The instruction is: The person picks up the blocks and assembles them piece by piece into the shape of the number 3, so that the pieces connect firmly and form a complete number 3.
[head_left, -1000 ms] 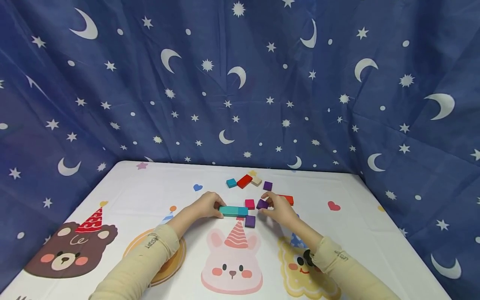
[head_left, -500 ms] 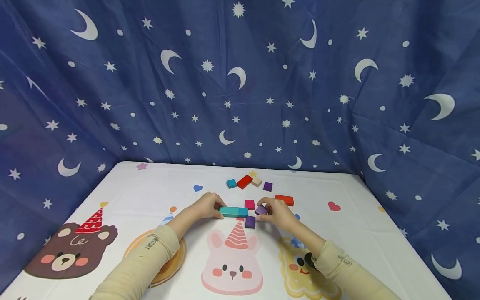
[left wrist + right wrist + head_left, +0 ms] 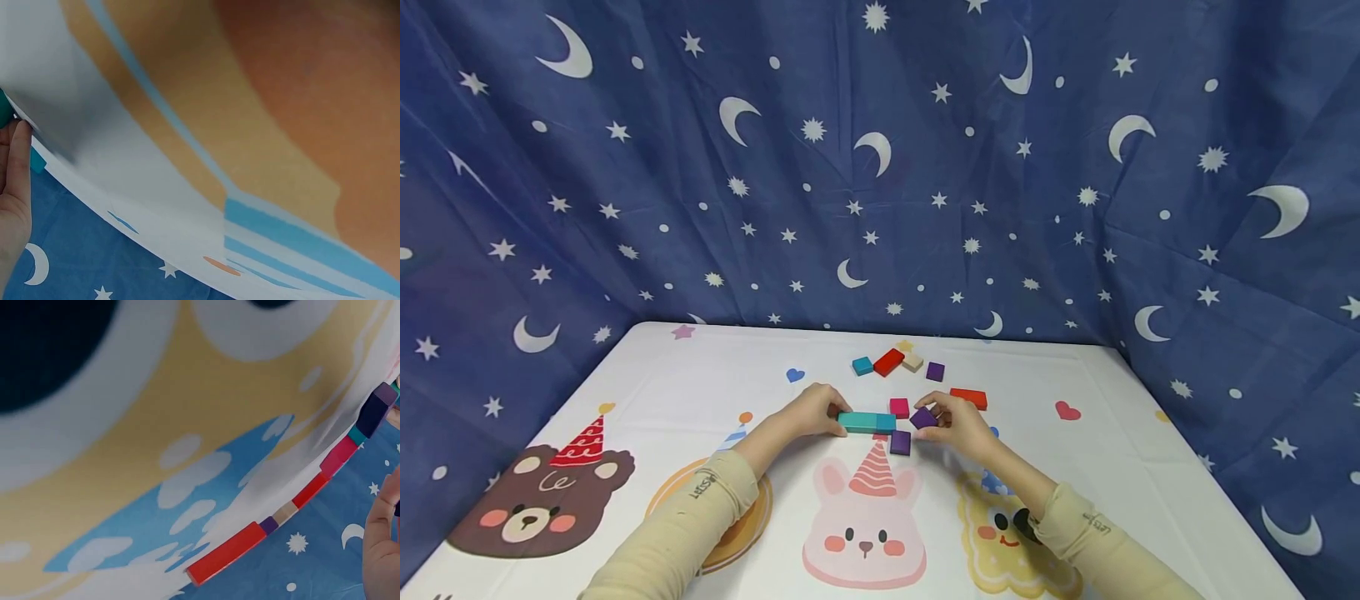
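Note:
My left hand [image 3: 814, 410] grips the left end of a long teal block [image 3: 857, 422] between thumb and fingers. A blue-teal square block [image 3: 886, 423] sits against its right end. In the left wrist view, the left hand [image 3: 15, 178] shows only at the edge, beside teal. My right hand [image 3: 958, 423] pinches a purple square block [image 3: 922, 418], which is turned at an angle. Just left of that hand are a pink block [image 3: 898, 407] and, nearer the body, another purple block [image 3: 900, 442]. The right wrist view catches part of the right hand [image 3: 381, 540].
Farther back lie a small blue block [image 3: 862, 366], a red block [image 3: 889, 362], a beige block [image 3: 912, 362] and a purple block [image 3: 935, 372]. An orange-red block [image 3: 969, 398] lies behind the right hand. A patterned white cloth [image 3: 1060, 467] covers the table; a dark blue curtain [image 3: 925, 267] hangs behind.
My right hand has shifted slightly left and toward the body, and its purple block has turned, tilting briefly on the way. The orange-red block is now more exposed. The left hand holds its place.

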A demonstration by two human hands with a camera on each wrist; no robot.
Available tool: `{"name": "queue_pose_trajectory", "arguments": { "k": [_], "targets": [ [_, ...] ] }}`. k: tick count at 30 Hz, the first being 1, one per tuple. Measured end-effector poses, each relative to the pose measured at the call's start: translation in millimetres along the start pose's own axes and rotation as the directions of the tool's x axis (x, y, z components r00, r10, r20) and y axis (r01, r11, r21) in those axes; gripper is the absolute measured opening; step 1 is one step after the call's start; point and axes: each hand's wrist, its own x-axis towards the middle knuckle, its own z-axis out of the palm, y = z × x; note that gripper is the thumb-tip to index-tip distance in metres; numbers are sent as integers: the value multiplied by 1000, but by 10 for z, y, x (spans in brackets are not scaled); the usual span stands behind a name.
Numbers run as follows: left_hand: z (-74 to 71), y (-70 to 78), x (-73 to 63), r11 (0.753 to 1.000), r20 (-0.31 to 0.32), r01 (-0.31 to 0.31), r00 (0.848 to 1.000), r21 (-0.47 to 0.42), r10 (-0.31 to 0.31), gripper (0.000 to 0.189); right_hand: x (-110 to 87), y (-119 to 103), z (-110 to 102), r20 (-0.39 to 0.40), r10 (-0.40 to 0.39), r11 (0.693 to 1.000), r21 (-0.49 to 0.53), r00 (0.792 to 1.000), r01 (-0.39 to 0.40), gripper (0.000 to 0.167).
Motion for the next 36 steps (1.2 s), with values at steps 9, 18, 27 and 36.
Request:
{"name": "queue_pose_trajectory", "arguments": {
  "k": [9,18,27,36],
  "targets": [
    [8,-13,6,1000,9,7,1000,-12,-7,31,-24,-3,-16,5,66,997,25,998,-66,37],
    [8,-11,-16,1000,10,4,1000,-11,-4,30,-60,-39,-16,-21,57,996,-64,998,-58,33],
    [-2,9,-8,1000,13,7,1000,-16,-7,30,-126,-51,-19,-12,17,996,-84,1000,-18,28],
    [4,12,2,1000,-1,10,1000,-11,-10,31,-144,-135,29,-20,10,983,-184,1000,-13,27]
  ]
}}
